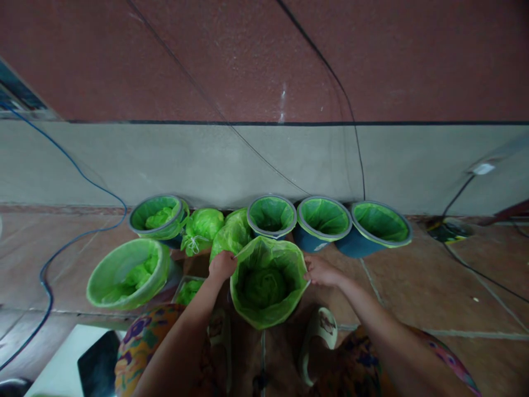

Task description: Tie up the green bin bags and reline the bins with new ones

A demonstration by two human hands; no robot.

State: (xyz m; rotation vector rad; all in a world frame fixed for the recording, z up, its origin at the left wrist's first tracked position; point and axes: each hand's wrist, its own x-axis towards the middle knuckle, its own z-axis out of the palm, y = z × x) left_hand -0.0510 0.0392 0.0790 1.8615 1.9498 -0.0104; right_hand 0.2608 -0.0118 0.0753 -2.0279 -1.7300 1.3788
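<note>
A green plastic bag stands with its mouth spread wide between my feet, and more green material shows deep inside it. My left hand pinches the bag's rim on the left side. On the opposite side my right hand grips the same rim with closed fingers. Whether a bin stands inside the bag is hard to tell from above. Just behind it is a blue bin with a grey rim and a green liner. Stuffed green bags lie close to my left hand, and a tied one is farther left.
Two more lined bins stand right along the wall. On the left are another lined bin and a wide green-lined bucket. A blue cable crosses the floor. A dark flat object lies on a white surface.
</note>
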